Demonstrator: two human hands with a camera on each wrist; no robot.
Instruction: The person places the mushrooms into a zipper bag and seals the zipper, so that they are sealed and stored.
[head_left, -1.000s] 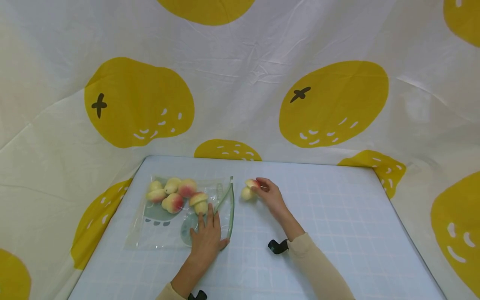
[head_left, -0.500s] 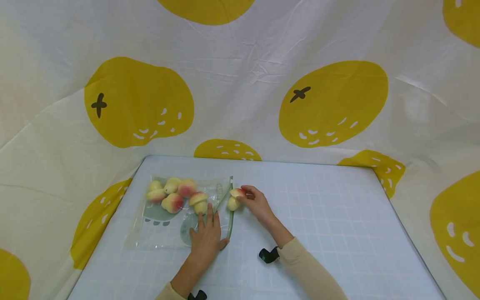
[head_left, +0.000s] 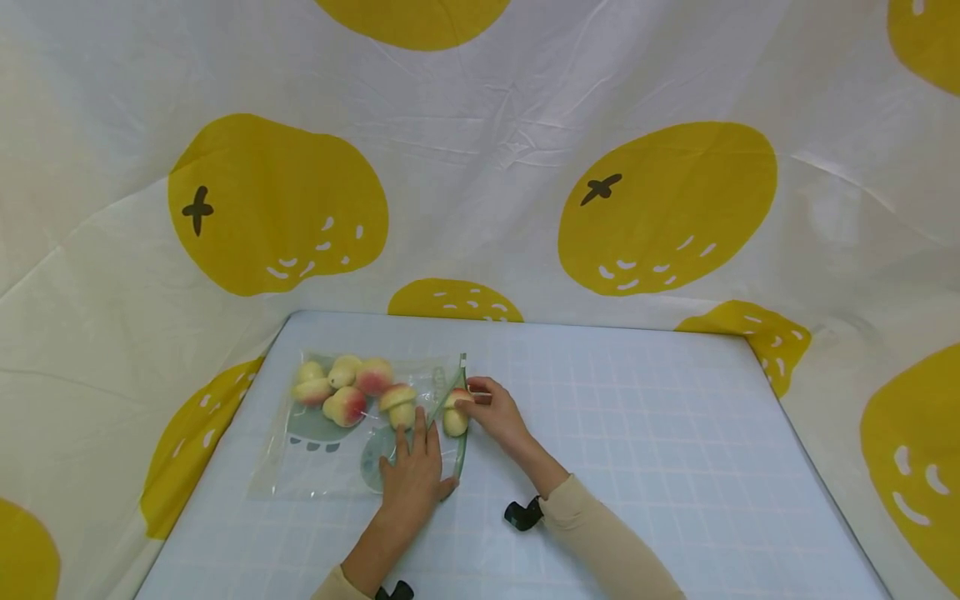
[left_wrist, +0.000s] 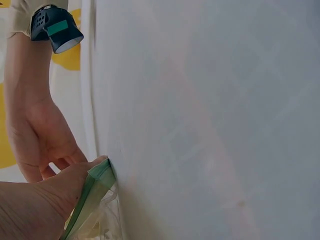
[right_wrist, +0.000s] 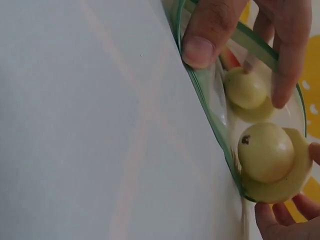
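Observation:
A clear zip bag (head_left: pixel 300 471) with a green-edged mouth lies flat on the table, its mouth to the right. My left hand (head_left: pixel 412 483) rests on the mouth end with straight, spread fingers; its thumb (right_wrist: pixel 200 50) lies on the lower green edge in the right wrist view. The mouth gapes there. My right hand (head_left: pixel 501 417) pinches a toy mushroom (head_left: pixel 453 421), pale yellow with a reddish cap, at the gaping mouth. Inside the bag, another toy mushroom (head_left: pixel 399 404) is nearest the opening. Several more mushrooms (head_left: pixel 347 406) lie towards its far left.
The pale checked table (head_left: pixel 637 433) extends to the right of the bag. Behind it hangs a white cloth (head_left: pixel 480 208) with large yellow fruit prints. A black wrist camera (head_left: pixel 523 514) sits by the right cuff.
My right hand has moved left and slightly nearer with the pinched toy mushroom, from beside the bag to its mouth. The left hand has stayed in place.

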